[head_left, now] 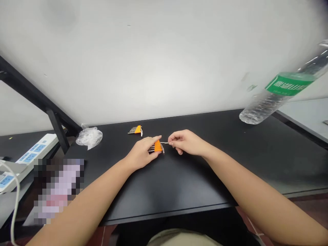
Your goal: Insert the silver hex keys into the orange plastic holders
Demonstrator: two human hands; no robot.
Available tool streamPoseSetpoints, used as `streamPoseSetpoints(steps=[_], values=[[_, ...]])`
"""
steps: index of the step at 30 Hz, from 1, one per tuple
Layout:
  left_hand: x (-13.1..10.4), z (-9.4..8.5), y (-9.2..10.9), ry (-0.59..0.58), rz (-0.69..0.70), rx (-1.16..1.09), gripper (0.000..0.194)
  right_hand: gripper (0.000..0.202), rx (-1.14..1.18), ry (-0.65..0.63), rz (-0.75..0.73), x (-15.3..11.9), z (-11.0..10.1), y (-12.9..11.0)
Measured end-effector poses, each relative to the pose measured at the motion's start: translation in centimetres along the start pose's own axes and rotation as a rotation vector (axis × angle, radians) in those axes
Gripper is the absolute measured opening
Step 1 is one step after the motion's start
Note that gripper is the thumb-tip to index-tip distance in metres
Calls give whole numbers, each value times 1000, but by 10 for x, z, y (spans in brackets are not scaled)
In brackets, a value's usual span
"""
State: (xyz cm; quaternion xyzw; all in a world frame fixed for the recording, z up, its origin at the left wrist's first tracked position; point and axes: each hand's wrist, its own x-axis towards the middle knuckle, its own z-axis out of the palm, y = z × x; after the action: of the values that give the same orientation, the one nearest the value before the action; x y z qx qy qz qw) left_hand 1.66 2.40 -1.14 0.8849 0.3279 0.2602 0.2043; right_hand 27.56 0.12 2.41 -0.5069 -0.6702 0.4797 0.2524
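Note:
My left hand (142,152) is closed round an orange hex key holder (158,146), with several metal hex keys sticking out on both sides of it. Just to the right, my right hand (185,141) pinches a thin metal hex key (164,142) between thumb and fingertips. That key points left toward the holder's upper end; whether its tip sits inside the holder is too small to tell. Behind my left hand, a second orange hex key holder (138,129) lies on the black table, also filled with several keys.
A crumpled clear plastic bag (89,137) lies at the back left of the table (164,184). A plastic bottle (289,83) with a green label stands at the right. White power strips (30,157), a cable (16,205) and a black metal frame (36,90) are on the left.

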Motion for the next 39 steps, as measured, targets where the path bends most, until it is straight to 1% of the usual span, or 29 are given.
streamPoseSetpoints(steps=[3,6,8,10,12,13,16,18,19,21,22,25,27,28,29,30,31,32,33,34,35,36,37,39], values=[[0,-1,1,-13,3,10,54,17,60,-11,26,1,-1,3],[1,-2,2,-36,14,20,53,18,125,-12,19,1,-3,4],[1,-2,3,-47,22,26,54,20,209,-1,18,3,0,4],[2,-3,5,-45,26,28,55,24,354,13,21,7,8,3],[3,-2,6,-29,32,34,55,30,524,56,16,14,20,3],[3,-2,7,-20,34,38,54,30,567,60,17,17,27,2],[4,-1,8,8,17,42,52,31,529,165,-2,21,44,1],[3,1,7,25,-2,46,52,32,475,190,-16,16,48,-3],[2,1,6,35,-9,51,52,32,465,177,-19,11,48,-7],[1,2,4,52,-21,60,54,32,495,89,-7,-1,45,-15],[0,2,2,54,-27,57,55,38,539,28,10,-7,43,-20],[-1,2,-4,51,-36,33,60,66,699,-251,99,-21,39,-32],[-1,2,-9,60,-31,27,63,75,762,-346,113,-24,39,-35],[0,1,-10,66,-28,26,64,77,761,-361,107,-24,40,-35],[1,1,-11,66,-23,22,65,77,728,-353,95,-22,39,-33],[2,0,-11,59,-21,13,66,76,657,-316,79,-19,37,-30],[3,-1,-11,47,-21,1,67,72,544,-250,56,-16,34,-26],[3,-1,-9,30,-29,-12,68,65,391,-162,27,-14,29,-21],[4,-2,-7,13,-47,-24,69,56,196,-41,-11,-11,23,-16],[4,-3,-5,-4,-76,-36,69,43,-28,80,-72,-9,17,-11],[4,-3,-2,-19,-114,-48,68,29,-255,158,-126,-8,10,-7],[4,-4,0,-28,-155,-64,65,19,-447,176,-152,-7,4,-3],[4,-4,2,-31,-192,-84,61,14,-573,174,-152,-7,-1,1],[3,-4,5,-22,-238,-118,52,11,-714,131,-148,-6,-6,6]])
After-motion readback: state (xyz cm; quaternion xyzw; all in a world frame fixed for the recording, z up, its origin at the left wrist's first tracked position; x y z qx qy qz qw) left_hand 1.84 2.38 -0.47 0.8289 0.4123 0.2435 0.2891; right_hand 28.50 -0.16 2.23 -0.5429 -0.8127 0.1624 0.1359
